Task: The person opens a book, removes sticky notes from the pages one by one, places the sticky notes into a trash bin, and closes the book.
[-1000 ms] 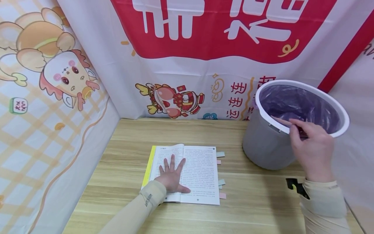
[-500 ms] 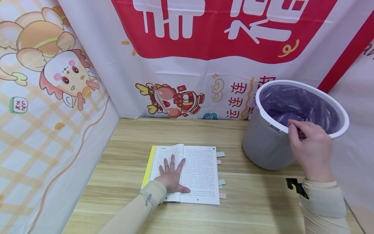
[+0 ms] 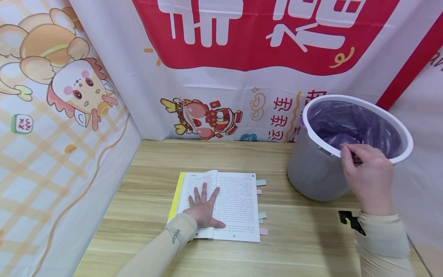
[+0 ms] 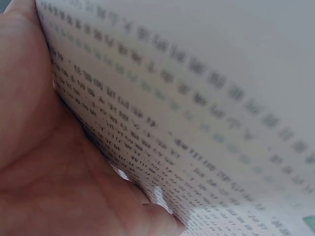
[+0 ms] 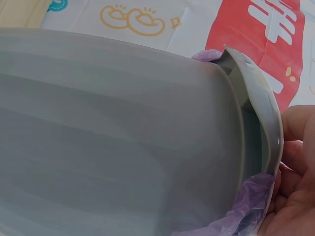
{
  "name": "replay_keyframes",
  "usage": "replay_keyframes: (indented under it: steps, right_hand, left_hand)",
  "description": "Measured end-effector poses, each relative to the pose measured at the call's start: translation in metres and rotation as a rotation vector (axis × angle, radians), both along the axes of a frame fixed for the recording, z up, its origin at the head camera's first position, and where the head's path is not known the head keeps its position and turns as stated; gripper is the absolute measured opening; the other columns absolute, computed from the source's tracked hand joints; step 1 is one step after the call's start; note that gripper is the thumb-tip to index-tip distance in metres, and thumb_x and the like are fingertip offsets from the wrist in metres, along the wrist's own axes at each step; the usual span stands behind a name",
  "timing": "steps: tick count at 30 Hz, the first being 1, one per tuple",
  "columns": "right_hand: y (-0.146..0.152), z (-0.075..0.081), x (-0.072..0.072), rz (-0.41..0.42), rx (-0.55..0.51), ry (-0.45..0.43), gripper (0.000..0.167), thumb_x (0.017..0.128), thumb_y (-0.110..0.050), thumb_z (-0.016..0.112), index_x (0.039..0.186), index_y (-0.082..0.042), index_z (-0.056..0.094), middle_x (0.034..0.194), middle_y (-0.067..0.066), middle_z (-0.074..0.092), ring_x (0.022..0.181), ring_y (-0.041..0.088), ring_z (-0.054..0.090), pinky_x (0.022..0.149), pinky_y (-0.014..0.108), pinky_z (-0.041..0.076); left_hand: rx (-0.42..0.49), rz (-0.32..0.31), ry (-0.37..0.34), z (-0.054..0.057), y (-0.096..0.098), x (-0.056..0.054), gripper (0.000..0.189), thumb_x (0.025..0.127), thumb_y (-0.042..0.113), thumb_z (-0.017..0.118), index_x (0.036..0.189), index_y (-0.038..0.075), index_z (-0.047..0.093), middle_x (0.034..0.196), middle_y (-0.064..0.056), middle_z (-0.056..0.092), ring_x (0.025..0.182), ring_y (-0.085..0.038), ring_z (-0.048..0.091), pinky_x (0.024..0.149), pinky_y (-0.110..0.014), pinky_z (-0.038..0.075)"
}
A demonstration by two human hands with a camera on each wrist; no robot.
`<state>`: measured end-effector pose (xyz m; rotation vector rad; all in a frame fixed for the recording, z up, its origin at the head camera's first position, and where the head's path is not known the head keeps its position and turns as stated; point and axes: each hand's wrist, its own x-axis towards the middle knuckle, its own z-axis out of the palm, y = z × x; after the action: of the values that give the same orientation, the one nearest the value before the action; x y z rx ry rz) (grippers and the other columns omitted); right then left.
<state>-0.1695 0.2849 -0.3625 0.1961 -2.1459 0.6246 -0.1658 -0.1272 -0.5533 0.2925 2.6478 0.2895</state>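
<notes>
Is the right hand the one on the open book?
No: the left hand rests on the open book, while the right hand is at the bin.

head: above, facing forward-down; left wrist: close along book (image 4: 187, 128); right wrist: close beside bin (image 5: 113, 128); head shows both.

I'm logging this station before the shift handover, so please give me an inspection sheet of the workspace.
Surface: wood-grain tabletop, pale, bearing the book and bin.
Job's things: book lying open, pink and pale green tabs sticking out along its right edge; gray bin upright, white-rimmed, lined with a purple bag.
Clutter: nothing seen.
Hands: left hand spread on the open pages; right hand at the bin's near rim, fingers curled; whether it holds anything small cannot be told.
Cables: nothing seen.
Surroundings: printed cloth behind the table, another patterned cloth on the left.
</notes>
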Motion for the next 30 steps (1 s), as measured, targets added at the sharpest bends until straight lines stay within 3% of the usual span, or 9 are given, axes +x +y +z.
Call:
replay_keyframes:
  steps: [6,9,13,22,30]
  right_hand:
    - [0.0,0.0,0.0,0.019,-0.008,0.015,0.02,0.09,-0.01,0.069,0.096,0.007,0.076,0.093,0.024,0.072,0.085,0.044,0.064,0.083,0.007,0.033]
    - [0.0,0.0,0.002,0.039,-0.029,0.023,0.019,0.089,-0.01,0.07,0.095,0.007,0.075,0.093,0.024,0.072,0.087,0.044,0.064,0.086,0.002,0.029]
    - [-0.002,0.001,0.007,0.065,-0.047,0.044,0.021,0.09,-0.012,0.069,0.097,0.007,0.075,0.096,0.024,0.072,0.09,0.043,0.063,0.091,0.005,0.032]
    - [-0.02,-0.004,0.025,0.098,-0.104,0.214,0.023,0.089,-0.015,0.068,0.092,0.006,0.077,0.089,0.022,0.071,0.082,0.032,0.062,0.09,0.009,0.04]
    - [-0.03,-0.026,0.035,0.15,-0.126,0.175,0.018,0.087,-0.012,0.068,0.09,0.005,0.077,0.089,0.019,0.072,0.091,0.007,0.063,0.091,0.01,0.042]
  left_hand:
    - [-0.004,-0.001,0.002,0.0,0.0,0.0,0.133,0.062,0.079,0.072,0.16,0.026,-0.001,0.159,-0.026,-0.02,0.141,-0.057,-0.011,0.11,-0.071,0.007]
    - [-0.002,0.002,0.004,0.0,0.001,0.0,0.134,0.061,0.079,0.072,0.16,0.026,-0.001,0.159,-0.026,-0.02,0.141,-0.058,-0.011,0.11,-0.071,0.006]
    - [0.001,0.004,0.003,-0.001,0.0,0.0,0.134,0.061,0.079,0.073,0.16,0.027,-0.001,0.159,-0.026,-0.02,0.141,-0.057,-0.011,0.11,-0.071,0.006]
    - [-0.005,0.004,0.001,-0.002,0.0,-0.002,0.134,0.061,0.079,0.072,0.16,0.027,-0.001,0.159,-0.026,-0.021,0.141,-0.058,-0.011,0.11,-0.071,0.006]
    - [-0.001,0.006,-0.003,0.002,0.002,-0.001,0.133,0.062,0.077,0.074,0.16,0.027,-0.001,0.159,-0.026,-0.02,0.141,-0.057,-0.011,0.111,-0.071,0.007]
